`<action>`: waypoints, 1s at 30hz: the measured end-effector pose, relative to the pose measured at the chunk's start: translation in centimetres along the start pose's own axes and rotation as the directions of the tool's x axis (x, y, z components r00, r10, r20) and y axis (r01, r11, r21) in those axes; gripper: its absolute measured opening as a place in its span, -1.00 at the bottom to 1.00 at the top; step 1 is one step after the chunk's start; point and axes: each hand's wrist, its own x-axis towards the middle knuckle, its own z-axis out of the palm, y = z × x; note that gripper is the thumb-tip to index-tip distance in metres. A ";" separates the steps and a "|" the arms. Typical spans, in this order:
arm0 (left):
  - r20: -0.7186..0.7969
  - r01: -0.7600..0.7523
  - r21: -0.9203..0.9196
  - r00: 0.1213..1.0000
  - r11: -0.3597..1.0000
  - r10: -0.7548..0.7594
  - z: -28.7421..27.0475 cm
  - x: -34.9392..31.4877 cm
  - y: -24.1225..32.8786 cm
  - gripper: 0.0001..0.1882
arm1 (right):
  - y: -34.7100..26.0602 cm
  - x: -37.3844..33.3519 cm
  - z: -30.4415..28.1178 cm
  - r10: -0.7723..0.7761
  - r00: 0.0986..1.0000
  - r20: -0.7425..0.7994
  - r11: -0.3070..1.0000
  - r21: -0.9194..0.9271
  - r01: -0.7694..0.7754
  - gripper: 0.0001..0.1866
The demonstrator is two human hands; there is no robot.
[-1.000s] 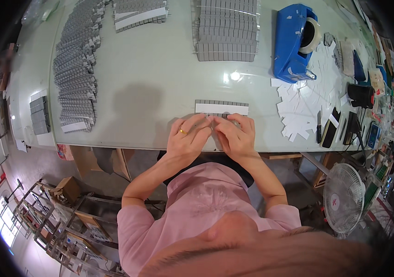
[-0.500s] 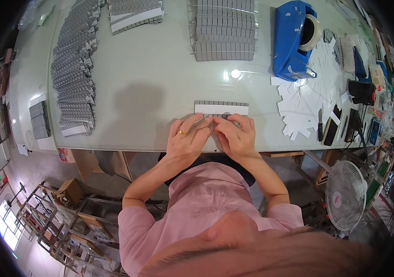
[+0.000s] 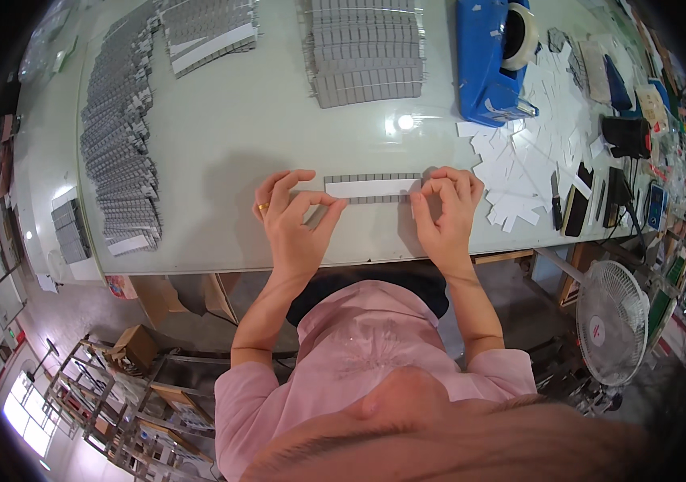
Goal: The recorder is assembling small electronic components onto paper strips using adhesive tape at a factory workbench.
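Note:
A grey strip divided into small segments lies crosswise on the table in front of me. A white paper strip covers its middle, leaving grey edges showing above and below. At the left end, the thumb and index finger of my left hand pinch together on the corner, with the other fingers raised. My right hand pinches the opposite end the same way, its other fingers curled. The fingertips hide both ends of the strip.
Stacked grey strips run down the left, with further stacks at the back. A blue tape dispenser stands beyond my right hand. White paper slips, a knife and a phone lie right. A fan stands below the table edge.
My hands have parted from the middle of the strip's near edge and moved out to its two ends. The whole view has shifted slightly.

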 end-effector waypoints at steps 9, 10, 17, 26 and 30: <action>0.022 0.040 0.115 0.999 0.993 -0.043 0.4 0.1 0.1 -0.83 | 0.1 -0.3 0.4 0.027 0.997 -0.076 0.999 -0.025 -0.029 -0.82; 0.023 0.044 0.113 0.999 0.993 -0.047 0.4 0.1 0.2 -0.83 | 0.1 -0.3 0.4 0.022 0.997 -0.077 0.999 -0.024 -0.024 -0.82; 0.017 -0.008 0.178 1.000 0.984 0.005 0.4 0.0 0.3 -0.79 | 0.2 -0.3 0.7 -0.021 0.996 -0.090 0.997 -0.072 0.014 -0.80; 0.048 0.095 0.114 0.994 0.989 -0.101 -0.2 0.3 -0.1 -0.66 | 0.7 -0.6 0.1 0.150 0.988 -0.031 0.988 0.050 -0.148 -0.78; 0.052 0.103 0.130 0.992 0.986 -0.111 -0.1 0.2 0.1 -0.66 | -1.6 -1.8 0.9 -0.137 0.989 0.063 0.972 -0.181 0.147 -0.58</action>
